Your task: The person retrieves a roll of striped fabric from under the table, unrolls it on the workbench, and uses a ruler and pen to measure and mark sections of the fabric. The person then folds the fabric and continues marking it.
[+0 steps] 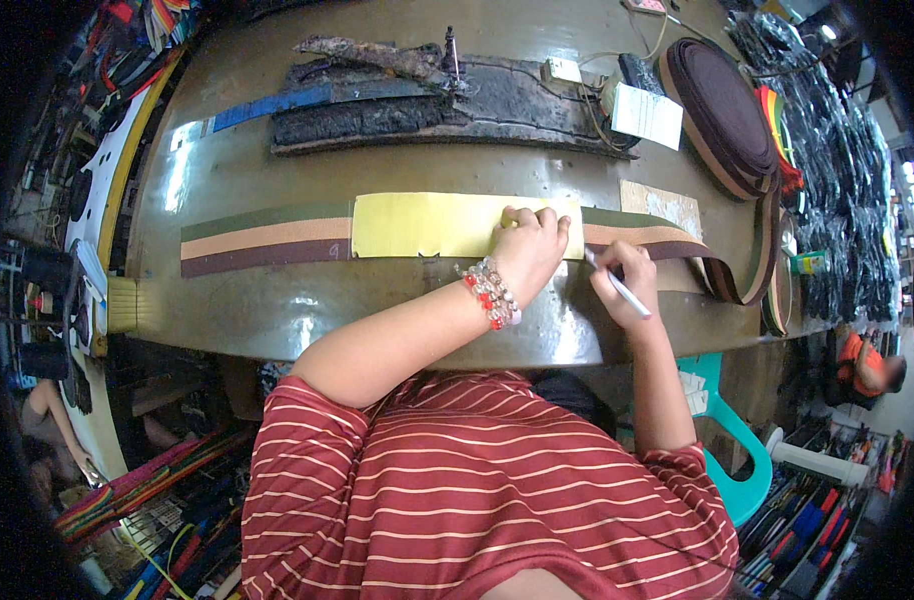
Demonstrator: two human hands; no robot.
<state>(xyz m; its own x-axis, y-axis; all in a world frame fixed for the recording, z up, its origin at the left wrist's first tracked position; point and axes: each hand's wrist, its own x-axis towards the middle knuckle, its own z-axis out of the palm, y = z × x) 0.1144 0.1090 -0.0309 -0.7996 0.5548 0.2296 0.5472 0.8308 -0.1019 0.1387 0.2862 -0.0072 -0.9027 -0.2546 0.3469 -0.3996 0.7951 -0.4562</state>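
Striped webbing strap point(267, 240), one: laid along the table point(242, 305). Yellow card point(427, 225), one: placed over the strap, held down by the left hand point(530, 245), fingers bent; whether anything is gripped beneath cannot be told. White pen point(632, 299), one: pinched by the right hand point(625, 275) beside the card's right edge.

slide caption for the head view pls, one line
Left hand on a yellow card over striped webbing, right hand holding a pen by the card's right edge.
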